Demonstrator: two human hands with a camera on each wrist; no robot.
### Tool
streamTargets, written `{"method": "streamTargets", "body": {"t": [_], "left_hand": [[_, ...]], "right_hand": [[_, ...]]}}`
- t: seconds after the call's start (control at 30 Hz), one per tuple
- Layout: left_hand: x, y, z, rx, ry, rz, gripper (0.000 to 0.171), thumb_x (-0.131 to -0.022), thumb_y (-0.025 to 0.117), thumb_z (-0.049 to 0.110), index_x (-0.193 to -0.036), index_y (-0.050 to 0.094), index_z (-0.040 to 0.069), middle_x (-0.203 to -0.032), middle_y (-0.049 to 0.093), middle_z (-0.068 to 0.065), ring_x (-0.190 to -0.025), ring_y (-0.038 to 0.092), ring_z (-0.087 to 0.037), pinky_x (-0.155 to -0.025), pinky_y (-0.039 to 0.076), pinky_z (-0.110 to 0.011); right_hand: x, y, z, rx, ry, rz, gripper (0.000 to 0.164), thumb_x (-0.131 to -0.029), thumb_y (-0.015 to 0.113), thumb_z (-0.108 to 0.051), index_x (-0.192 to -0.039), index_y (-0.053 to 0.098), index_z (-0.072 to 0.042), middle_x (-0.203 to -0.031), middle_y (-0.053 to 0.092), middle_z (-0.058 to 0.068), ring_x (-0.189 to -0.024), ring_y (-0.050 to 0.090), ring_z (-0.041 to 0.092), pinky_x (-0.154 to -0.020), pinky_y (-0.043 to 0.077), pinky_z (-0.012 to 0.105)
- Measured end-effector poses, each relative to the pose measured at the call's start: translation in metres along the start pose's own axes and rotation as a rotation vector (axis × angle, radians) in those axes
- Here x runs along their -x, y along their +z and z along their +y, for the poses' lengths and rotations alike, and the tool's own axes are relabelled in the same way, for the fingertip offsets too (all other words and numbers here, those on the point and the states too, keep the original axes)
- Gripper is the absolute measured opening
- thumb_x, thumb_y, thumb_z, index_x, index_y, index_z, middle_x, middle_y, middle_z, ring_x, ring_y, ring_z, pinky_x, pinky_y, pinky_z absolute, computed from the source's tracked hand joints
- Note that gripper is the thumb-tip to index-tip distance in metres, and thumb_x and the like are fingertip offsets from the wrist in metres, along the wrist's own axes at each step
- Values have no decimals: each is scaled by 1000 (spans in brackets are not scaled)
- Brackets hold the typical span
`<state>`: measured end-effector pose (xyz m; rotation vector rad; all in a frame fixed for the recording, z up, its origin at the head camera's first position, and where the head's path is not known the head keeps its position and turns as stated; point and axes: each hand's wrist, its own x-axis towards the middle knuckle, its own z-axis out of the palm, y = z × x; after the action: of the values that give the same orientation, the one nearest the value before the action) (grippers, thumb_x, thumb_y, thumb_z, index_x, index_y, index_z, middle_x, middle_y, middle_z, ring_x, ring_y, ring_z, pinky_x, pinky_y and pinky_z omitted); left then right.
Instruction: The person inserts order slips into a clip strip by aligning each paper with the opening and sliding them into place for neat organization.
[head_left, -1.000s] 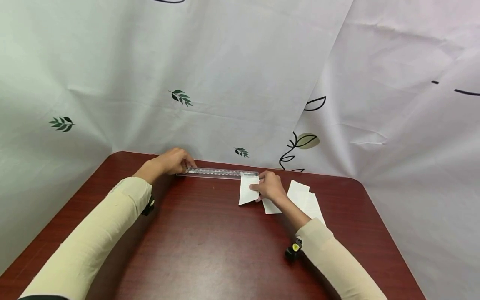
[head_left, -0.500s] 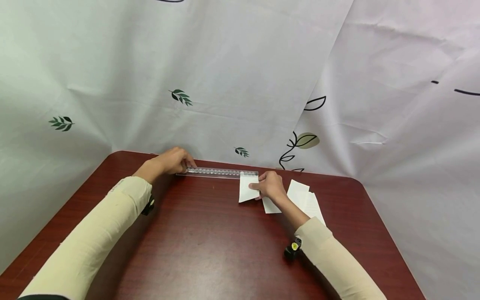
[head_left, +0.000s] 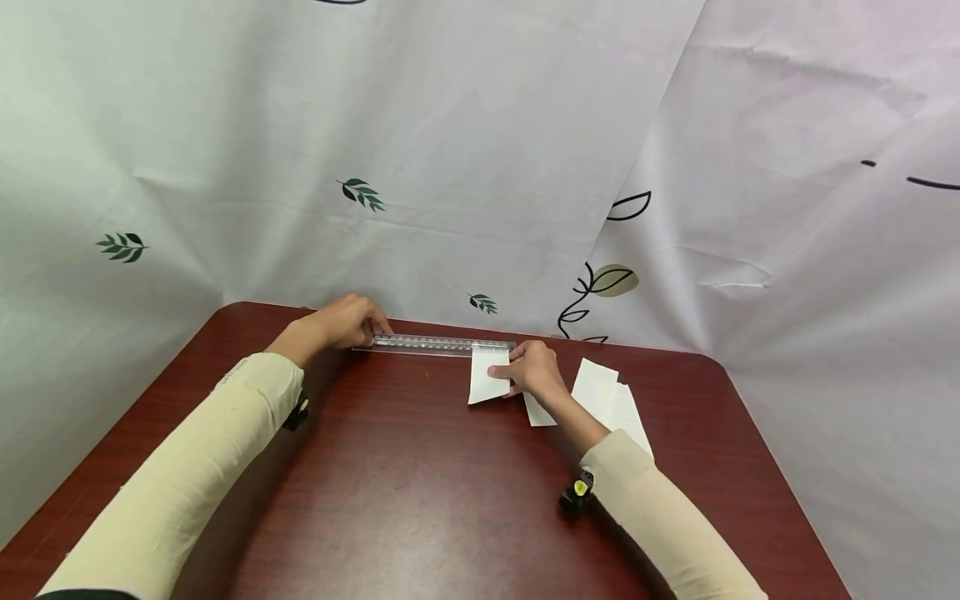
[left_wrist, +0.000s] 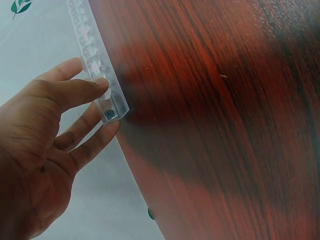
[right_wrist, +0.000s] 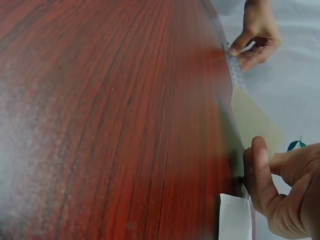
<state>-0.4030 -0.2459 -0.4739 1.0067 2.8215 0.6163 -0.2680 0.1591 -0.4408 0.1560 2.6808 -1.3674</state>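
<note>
A clear plastic ticket rail (head_left: 427, 342) with a row of bead-like bumps lies along the table's far edge. My left hand (head_left: 345, 323) grips its left end; in the left wrist view the thumb presses on the top of the rail (left_wrist: 92, 55) and other fingers touch its end. At the rail's right end, my right hand (head_left: 534, 367) pinches a white paper slip (head_left: 483, 379), thumb in front. The slip's upper edge meets the rail; whether it is tucked in, I cannot tell. The same slip (right_wrist: 252, 120) looks yellowish in the right wrist view.
More white paper slips (head_left: 611, 404) lie overlapping on the dark red wooden table (head_left: 420, 500), right of and partly behind the right hand. A light cloth curtain (head_left: 450, 167) with leaf prints hangs close behind the far edge.
My right hand and the pinched slip have shifted slightly left along the rail. The left hand and the rail stay where they were.
</note>
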Motion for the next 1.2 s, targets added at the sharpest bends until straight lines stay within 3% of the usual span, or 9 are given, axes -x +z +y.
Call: {"method": "streamTargets", "body": {"t": [0.17,0.33,0.4,0.57,0.6,0.77,0.87,1.07,1.2], "left_hand": [[-4,3,-9,1,2,-9,55,-83,75,-3,-105,89,44,-98,81,13,-94,72,-12,-87,65,-43],[1,-1,5,2,-4,3,50,-83,74,-4,-108,91,36,-102,82,8,-96,74,-15,-87,64,-41],[6,-7,19,8,6,-4,49,-84,71,-6,-111,91,29,-105,84,3,-99,75,-19,-89,64,-40],[11,-18,37,10,36,-26,44,-86,70,-8,-114,91,18,-106,84,-6,-98,75,-24,-85,64,-38],[9,-15,32,14,24,-16,45,-84,70,-7,-112,91,20,-104,83,-5,-95,74,-23,-83,63,-37],[5,-8,20,8,-10,-3,49,-82,72,-7,-109,92,28,-101,83,1,-94,73,-18,-83,63,-37],[3,-4,12,7,-26,-8,51,-82,73,-5,-107,91,35,-101,82,7,-94,72,-14,-85,63,-37],[5,-7,15,18,-24,-16,50,-84,70,-6,-111,92,31,-105,83,4,-99,74,-16,-89,64,-37],[5,-8,16,32,-45,-28,46,-86,71,-3,-112,92,29,-106,83,4,-99,73,-16,-89,63,-35]], "right_hand": [[-25,4,23,37,-42,-26,50,-86,101,-31,-113,74,1,-97,80,11,-57,78,22,-66,67,35],[-5,-2,8,162,-48,-13,55,-95,92,-37,-127,75,3,-96,78,11,-59,78,22,-68,66,37],[14,-6,-9,260,-79,-4,48,-99,88,-31,-131,74,2,-100,78,13,-71,80,24,-75,66,40],[24,-9,-7,529,-425,-21,43,-102,82,-25,-137,76,-1,-132,75,20,-123,72,35,-104,61,52],[23,-9,-5,561,-500,-43,44,-103,81,-25,-140,75,-2,-140,73,20,-132,68,37,-109,59,55],[-9,1,32,687,-783,-125,50,-109,72,-37,-152,69,-11,-156,65,16,-149,57,39,-123,51,56],[-33,12,57,704,-817,-148,52,-109,71,-40,-156,66,-16,-158,63,14,-150,56,39,-124,49,58],[-24,14,50,757,-803,-193,53,-111,70,-34,-159,63,-12,-158,62,20,-149,54,44,-127,45,62],[-26,16,50,700,-782,-238,52,-112,68,-33,-160,62,-13,-161,59,21,-153,49,47,-129,41,66]]}}
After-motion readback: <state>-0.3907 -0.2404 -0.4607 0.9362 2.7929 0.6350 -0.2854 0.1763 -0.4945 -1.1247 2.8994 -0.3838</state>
